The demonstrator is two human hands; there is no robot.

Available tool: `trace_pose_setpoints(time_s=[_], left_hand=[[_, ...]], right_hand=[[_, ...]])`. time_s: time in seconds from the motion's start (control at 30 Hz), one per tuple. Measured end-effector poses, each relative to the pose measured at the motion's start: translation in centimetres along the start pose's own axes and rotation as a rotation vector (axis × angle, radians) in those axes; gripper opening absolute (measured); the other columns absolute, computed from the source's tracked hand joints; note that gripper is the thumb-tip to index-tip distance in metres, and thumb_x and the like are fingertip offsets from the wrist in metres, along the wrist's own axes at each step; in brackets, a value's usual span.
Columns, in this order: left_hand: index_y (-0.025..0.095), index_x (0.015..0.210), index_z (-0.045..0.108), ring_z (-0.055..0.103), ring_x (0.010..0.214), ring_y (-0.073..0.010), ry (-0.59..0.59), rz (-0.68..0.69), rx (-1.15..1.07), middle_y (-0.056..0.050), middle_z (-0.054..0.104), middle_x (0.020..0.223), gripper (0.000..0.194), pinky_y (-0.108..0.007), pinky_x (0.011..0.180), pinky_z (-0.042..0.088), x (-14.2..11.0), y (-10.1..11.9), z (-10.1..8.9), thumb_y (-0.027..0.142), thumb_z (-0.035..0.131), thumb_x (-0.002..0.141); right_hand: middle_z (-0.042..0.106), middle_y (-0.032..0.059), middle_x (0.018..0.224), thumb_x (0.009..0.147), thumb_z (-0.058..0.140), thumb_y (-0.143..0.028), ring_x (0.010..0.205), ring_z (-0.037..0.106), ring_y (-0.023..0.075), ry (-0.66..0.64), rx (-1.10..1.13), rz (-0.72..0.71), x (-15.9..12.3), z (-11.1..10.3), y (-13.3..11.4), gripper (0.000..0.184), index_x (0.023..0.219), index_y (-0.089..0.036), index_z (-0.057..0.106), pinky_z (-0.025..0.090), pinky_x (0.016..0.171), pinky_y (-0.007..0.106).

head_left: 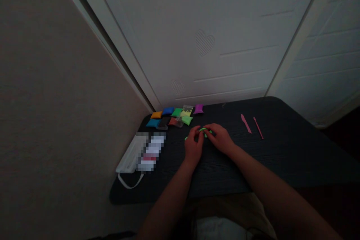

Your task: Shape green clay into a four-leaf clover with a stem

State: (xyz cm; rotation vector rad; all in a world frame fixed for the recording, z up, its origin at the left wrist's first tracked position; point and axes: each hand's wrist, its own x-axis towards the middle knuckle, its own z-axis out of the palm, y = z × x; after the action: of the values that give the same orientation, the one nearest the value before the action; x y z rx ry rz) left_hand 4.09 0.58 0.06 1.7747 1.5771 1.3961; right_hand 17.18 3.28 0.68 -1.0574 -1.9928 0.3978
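My left fingers (194, 131) and right fingers (214, 128) pinched the green clay (203, 129) at my twelve o'clock. I think I was shaping it, and the next bit needed soft, careful pinches.

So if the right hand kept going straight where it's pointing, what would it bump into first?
First, the bright green piece the right hand touches, then probably the left hand just beyond, though depth is hard to judge.

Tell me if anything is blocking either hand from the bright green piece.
Nothing visible is: the left hand and right hand both have fingers on the green piece. The coloured packets lie beyond them.
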Motion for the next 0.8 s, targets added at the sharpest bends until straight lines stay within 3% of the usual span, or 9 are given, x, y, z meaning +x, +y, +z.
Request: trace_pose_setpoints(time_s=[0.17, 0.43, 0.8], left_hand=[[0.019, 0.088, 0.057, 0.054, 0.084, -0.0151, 0.052, 0.097, 0.124, -0.004, 0.060, 0.086, 0.018, -0.029, 0.076, 0.042, 0.05, -0.08, -0.22, 0.028, 0.047, 0.077], [0.019, 0.089, 0.057, 0.056, 0.079, -0.0135, 0.056, 0.012, 0.079, -0.003, 0.060, 0.085, 0.020, -0.027, 0.073, 0.044, 0.08, -0.40, -0.12, 0.031, 0.047, 0.077], [0.019, 0.090, 0.056, 0.057, 0.081, -0.0129, -0.034, -0.015, -0.027, -0.003, 0.061, 0.087, 0.020, -0.025, 0.074, 0.045, 0.00, 0.11, -0.06, 0.032, 0.046, 0.078]], right_hand=[[0.059, 0.0052, 0.090, 0.080, 0.045, -0.023, 0.086, 0.054, 0.0158, 0.003, 0.037, -0.024, -0.01, -0.38, 0.01, 0.021, 0.098, -0.021, 0.055, 0.041, 0.079, 0.031], [0.062, 0.0020, 0.086, 0.078, 0.047, -0.027, 0.077, 0.057, 0.0122, -0.013, 0.214, 0.127, -0.07, 0.08, 0.48, 0.021, 0.096, -0.020, 0.055, 0.045, 0.072, 0.026], [0.060, 0.0023, 0.083, 0.079, 0.046, -0.026, 0.075, 0.055, 0.0124, 0.020, 0.131, 0.040, 0.00, -0.40, 0.16, 0.019, 0.094, -0.019, 0.056, 0.043, 0.071, 0.026]])
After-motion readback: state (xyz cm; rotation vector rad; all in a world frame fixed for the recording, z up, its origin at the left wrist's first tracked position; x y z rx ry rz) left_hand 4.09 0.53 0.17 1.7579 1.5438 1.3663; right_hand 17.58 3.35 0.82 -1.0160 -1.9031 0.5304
